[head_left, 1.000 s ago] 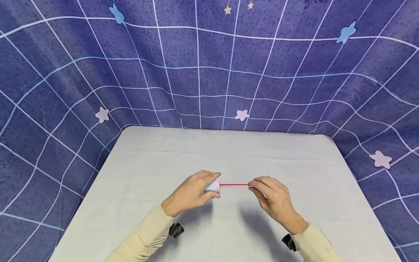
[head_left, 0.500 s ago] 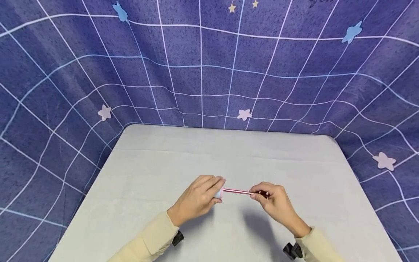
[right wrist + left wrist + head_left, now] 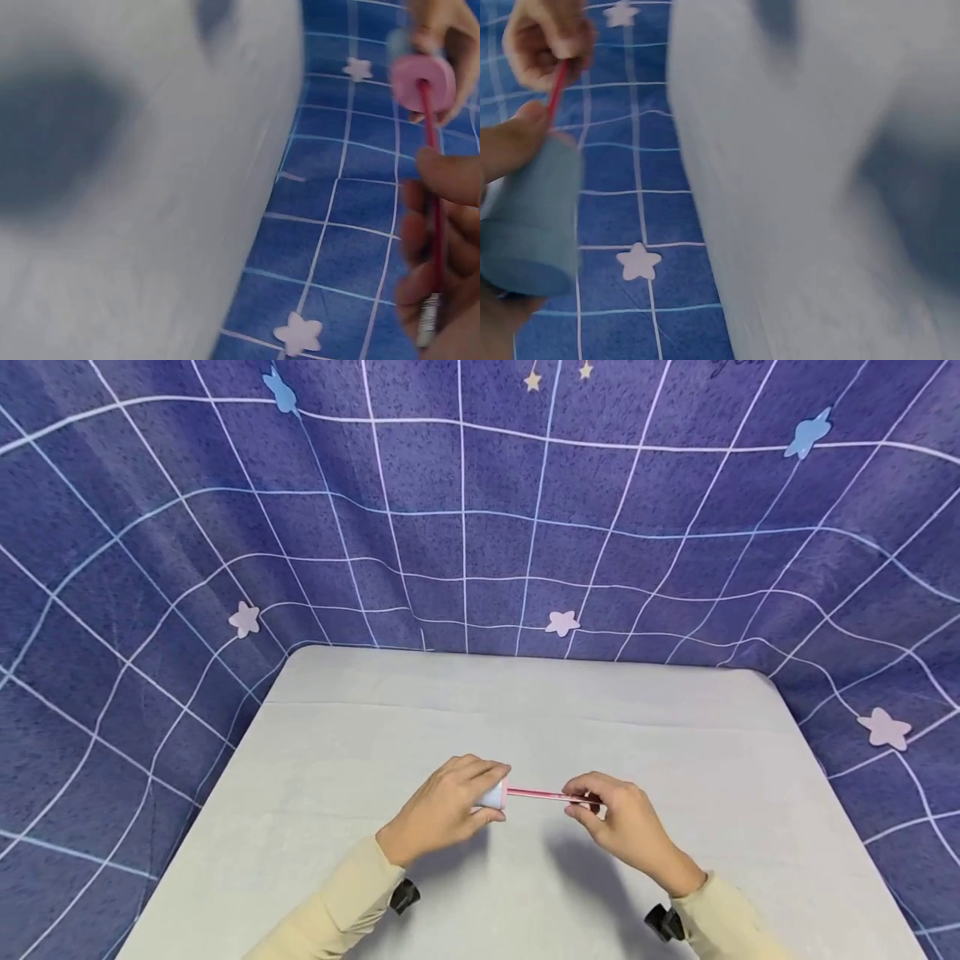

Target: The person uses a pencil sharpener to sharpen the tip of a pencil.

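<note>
My left hand (image 3: pixel 442 806) grips a pencil sharpener (image 3: pixel 491 797) with a light blue body and a pink front. From the hole in that pink front (image 3: pixel 409 84) sticks a red pencil (image 3: pixel 534 793), its tip hidden inside. My right hand (image 3: pixel 630 822) pinches the pencil's outer part between thumb and fingers. In the right wrist view the pencil runs along the curled fingers, and its silvery-white end band (image 3: pixel 429 319) shows near the palm. The left wrist view shows the sharpener's rounded blue body (image 3: pixel 544 206) from behind. Both hands are above the table, with shadows below them.
A table with a pale grey-white cover (image 3: pixel 480 718) lies beneath the hands. Behind it and at both sides hangs a blue-purple curtain (image 3: pixel 495 552) with grid lines and stars. A dark wrist camera (image 3: pixel 405 896) sits at each sleeve cuff.
My right hand's fingers have rolled around the pencil, and the pencil slants slightly down to the right. The sharpener stays in the left hand, both hands shifting only slightly.
</note>
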Demonstrator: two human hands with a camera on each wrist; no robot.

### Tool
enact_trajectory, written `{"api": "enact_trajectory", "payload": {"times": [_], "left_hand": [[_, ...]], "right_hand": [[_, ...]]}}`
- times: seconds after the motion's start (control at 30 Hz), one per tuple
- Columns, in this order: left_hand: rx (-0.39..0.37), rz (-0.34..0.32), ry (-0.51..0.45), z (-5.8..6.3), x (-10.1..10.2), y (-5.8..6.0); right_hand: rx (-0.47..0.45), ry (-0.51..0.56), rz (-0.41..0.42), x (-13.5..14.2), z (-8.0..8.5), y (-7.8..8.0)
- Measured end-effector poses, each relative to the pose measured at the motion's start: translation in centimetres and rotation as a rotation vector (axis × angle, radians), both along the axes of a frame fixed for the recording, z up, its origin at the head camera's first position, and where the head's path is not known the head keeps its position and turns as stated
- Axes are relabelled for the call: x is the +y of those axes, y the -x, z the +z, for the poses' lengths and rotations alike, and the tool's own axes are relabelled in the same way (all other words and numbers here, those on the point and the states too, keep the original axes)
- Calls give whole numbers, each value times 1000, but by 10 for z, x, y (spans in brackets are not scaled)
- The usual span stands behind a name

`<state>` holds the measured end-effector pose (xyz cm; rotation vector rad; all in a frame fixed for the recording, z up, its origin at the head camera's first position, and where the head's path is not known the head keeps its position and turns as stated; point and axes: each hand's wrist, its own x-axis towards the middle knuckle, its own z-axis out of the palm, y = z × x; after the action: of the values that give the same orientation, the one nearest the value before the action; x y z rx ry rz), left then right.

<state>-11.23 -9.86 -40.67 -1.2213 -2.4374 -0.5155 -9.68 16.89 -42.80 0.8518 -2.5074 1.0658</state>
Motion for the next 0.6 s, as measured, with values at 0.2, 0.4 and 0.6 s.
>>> {"api": "enact_trajectory", "payload": {"times": [0.2, 0.4, 0.6], "left_hand": [[-376, 20, -16, 14, 0, 7], [-676, 27, -38, 17, -4, 11], [-785, -11, -29, 14, -9, 13]], "right_hand": [[532, -76, -9, -2, -5, 6], [816, -73, -10, -6, -1, 8], [942, -126, 13, -9, 1, 5]]}}
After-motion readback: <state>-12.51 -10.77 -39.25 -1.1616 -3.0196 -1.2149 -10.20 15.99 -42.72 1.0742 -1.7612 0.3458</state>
